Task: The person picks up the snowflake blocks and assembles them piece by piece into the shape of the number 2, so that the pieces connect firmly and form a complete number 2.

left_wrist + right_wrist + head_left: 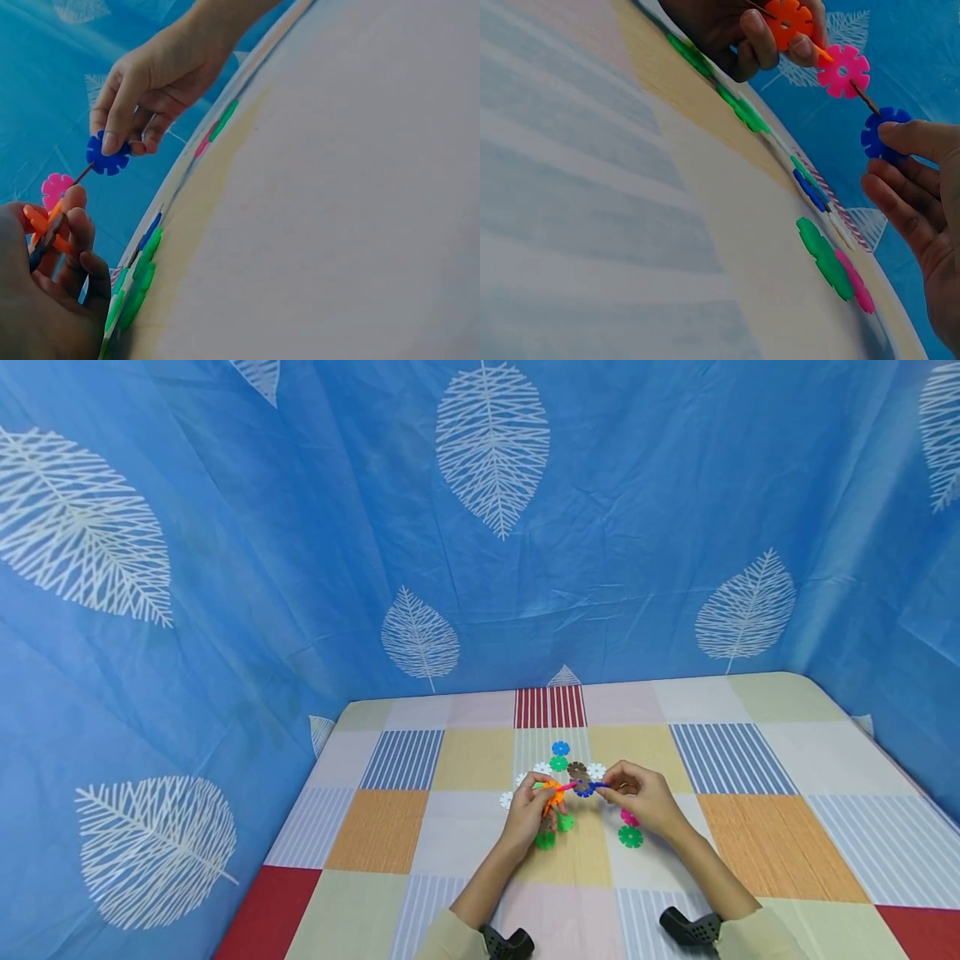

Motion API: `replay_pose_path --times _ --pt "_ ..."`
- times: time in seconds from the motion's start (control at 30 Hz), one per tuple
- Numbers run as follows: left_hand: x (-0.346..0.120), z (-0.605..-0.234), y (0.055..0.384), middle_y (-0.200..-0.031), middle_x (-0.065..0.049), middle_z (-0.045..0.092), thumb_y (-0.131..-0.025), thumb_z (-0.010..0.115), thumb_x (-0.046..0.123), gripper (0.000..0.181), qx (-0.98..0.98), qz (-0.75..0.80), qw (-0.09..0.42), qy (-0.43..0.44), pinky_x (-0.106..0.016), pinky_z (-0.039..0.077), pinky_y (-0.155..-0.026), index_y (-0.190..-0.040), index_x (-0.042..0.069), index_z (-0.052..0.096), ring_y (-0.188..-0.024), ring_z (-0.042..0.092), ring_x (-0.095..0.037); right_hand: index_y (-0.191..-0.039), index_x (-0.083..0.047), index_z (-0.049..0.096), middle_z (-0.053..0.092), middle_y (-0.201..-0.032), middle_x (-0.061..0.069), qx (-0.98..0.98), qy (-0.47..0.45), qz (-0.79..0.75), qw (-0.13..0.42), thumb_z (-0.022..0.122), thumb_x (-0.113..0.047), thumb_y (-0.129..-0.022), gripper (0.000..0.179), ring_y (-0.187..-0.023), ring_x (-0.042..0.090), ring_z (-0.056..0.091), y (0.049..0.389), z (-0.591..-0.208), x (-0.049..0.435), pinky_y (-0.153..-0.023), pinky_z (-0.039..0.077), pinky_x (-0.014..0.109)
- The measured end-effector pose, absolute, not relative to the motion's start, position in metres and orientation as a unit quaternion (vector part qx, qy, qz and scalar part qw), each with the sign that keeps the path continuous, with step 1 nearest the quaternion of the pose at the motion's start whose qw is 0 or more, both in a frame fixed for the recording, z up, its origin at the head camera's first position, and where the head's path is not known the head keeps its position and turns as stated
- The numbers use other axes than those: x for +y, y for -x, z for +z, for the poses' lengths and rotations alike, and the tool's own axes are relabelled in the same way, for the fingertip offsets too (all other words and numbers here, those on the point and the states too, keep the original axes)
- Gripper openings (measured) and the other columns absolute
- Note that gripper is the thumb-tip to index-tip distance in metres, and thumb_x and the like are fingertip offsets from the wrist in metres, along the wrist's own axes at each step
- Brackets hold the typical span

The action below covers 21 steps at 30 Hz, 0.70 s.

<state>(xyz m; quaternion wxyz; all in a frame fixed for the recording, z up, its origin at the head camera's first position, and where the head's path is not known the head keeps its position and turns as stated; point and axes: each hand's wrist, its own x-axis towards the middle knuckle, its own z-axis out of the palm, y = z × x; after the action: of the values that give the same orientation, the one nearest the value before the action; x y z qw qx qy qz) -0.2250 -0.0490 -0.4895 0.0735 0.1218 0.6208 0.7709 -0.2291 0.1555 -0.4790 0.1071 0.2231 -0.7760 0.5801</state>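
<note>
Blue leaf-print cloth [637, 527] surrounds the patchwork-covered table [555, 914] before us as, from left, a white disc [506, 799] lies beside a person's left hand [527, 812], its fingers pinching linked orange discs [795, 16]. Held above the tabletop, a pink disc [843, 61] and edge-on brown disc [865, 97] lead to a blue disc [874, 139], pinched by the right hand [651, 797].

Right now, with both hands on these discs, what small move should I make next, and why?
I'd probably press the blue disc gently toward the pink disc with your right hand, while your left hand steadies the orange disc. A brown piece, seen edge-on, bridges blue and pink, your right hand pinches the blue disc, and I can't tell whether that joint is fully seated.
</note>
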Motion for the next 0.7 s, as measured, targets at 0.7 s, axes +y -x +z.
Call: replay_pose_path --times 0.7 --pt "-0.047 -0.512 0.233 -0.073 -0.017 0.064 -0.087 0.037 0.005 0.049 0.651 0.738 0.097 -0.149 -0.017 0.045 -0.044 -0.136 0.009 0.046 -0.047 0.052 -0.005 -0.087 0.006 0.064 0.064 -0.082 0.023 -0.752 -0.232 0.603 0.134 0.066 0.009 -0.079 0.009 -0.072 0.031 0.065 0.23 -0.483 0.152 -0.064 0.054 0.024"
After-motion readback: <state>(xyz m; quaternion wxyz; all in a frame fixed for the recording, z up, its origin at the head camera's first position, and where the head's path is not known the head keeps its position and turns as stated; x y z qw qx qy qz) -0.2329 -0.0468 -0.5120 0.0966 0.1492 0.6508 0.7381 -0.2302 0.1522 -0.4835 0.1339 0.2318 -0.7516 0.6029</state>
